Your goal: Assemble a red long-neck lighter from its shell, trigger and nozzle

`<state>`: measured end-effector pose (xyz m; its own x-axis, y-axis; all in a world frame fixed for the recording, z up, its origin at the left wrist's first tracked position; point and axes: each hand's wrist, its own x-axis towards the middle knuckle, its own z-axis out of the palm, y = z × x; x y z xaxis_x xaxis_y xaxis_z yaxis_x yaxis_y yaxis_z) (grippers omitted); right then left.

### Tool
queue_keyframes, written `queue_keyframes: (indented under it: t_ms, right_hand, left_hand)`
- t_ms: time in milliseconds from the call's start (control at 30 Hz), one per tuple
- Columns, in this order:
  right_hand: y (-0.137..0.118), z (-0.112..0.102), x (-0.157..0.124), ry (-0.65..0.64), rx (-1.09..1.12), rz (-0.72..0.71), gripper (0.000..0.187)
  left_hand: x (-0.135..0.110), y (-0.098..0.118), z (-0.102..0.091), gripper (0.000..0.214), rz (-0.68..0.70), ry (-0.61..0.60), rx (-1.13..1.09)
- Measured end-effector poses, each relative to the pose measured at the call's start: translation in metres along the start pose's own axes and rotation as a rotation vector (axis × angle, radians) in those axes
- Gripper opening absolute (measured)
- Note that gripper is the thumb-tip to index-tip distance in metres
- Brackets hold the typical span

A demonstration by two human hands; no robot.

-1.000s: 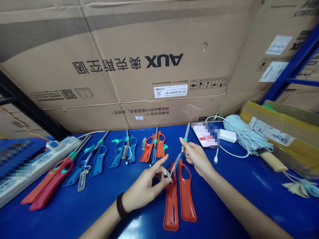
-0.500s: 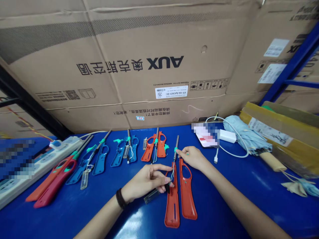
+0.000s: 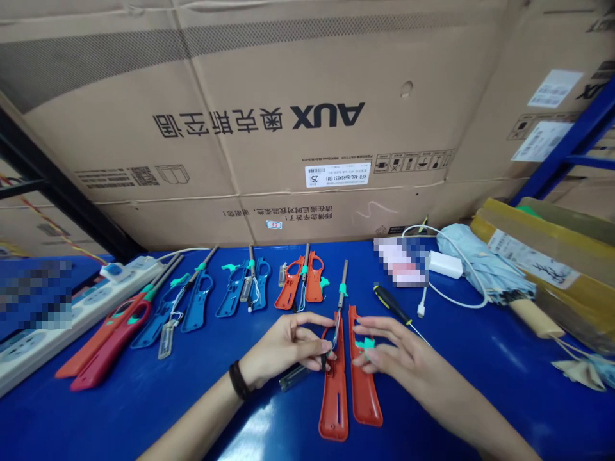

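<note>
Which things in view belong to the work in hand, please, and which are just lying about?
Seems part of the work:
orange shell halves
metal tube with wires at the left hand
green piece in the right hand
clear container
screwdriver, probably
other opened lighters, probably

Seems just lying about:
white charger
folded umbrella
taped cardboard box
power strip
</note>
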<state>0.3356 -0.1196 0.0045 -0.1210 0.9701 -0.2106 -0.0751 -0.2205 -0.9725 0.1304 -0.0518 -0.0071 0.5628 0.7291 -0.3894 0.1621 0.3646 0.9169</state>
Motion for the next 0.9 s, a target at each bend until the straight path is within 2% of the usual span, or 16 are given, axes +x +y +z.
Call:
queue_keyframes:
  t_ms: [167,367,533,633,767,900]
  right_hand:
    - [0.025,0.019,-0.016,0.167,0.203,0.13,0.047]
    - [0.046,0.042,-0.017,0.168,0.224,0.098,0.051]
    - [0.044,0.049,-0.018,0.279,0.187,0.061,0.048]
    - [0.041,0.049,-0.019,0.279,0.162,0.028,0.049]
    - [0.04,0.048,-0.021,0.308,0.024,-0.059,0.047]
    - [0.04,0.047,-0.022,0.308,0.095,-0.027,0.039]
  left_hand:
    - [-0.001,0.002,0.004,0.047,0.019,0.038,-0.011]
    - [-0.002,0.001,0.004,0.054,-0.004,0.021,-0.042]
    - [-0.001,-0.003,0.003,0.043,-0.006,-0.002,-0.108]
    - [0.0,-0.005,0.003,0.039,-0.011,-0.022,-0.128]
    - [0.0,-0.006,0.005,0.04,-0.016,-0.028,-0.109]
    - [0.0,-0.004,0.008,0.039,-0.015,-0.035,-0.141]
